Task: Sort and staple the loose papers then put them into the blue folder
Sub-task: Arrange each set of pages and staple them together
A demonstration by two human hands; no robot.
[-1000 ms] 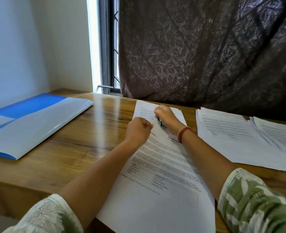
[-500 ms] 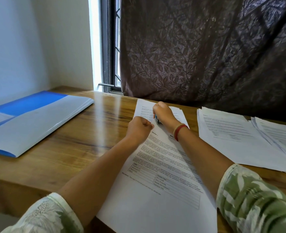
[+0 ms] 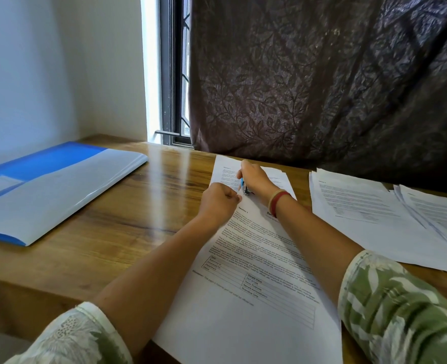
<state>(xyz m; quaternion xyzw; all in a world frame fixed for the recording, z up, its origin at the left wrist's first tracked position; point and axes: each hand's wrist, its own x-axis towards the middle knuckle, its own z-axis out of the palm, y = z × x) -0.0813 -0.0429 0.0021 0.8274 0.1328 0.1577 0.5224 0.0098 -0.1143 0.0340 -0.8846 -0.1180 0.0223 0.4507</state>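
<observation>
While the right hand (image 3: pixel 256 179) curls round a small blue-and-metal stapler (image 3: pixel 244 187) at the top-left corner of the printed sheets (image 3: pixel 256 271), the left hand (image 3: pixel 221 199) is curled tight, pinching that same corner. Sheets are flat white paper. The heading reads "Section 1", with a ruled table lower down. The glossy blue folder (image 3: pixel 46 185) lies flat at far left on the wood-grain table (image 3: pixel 112 227). Loose papers (image 3: pixel 374 214) are fanned at right.

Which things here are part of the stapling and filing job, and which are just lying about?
Job: stapler in right hand, sheets gripped by left hand, paper piles at right, blue folder.
Not part of it: curtain, window.
</observation>
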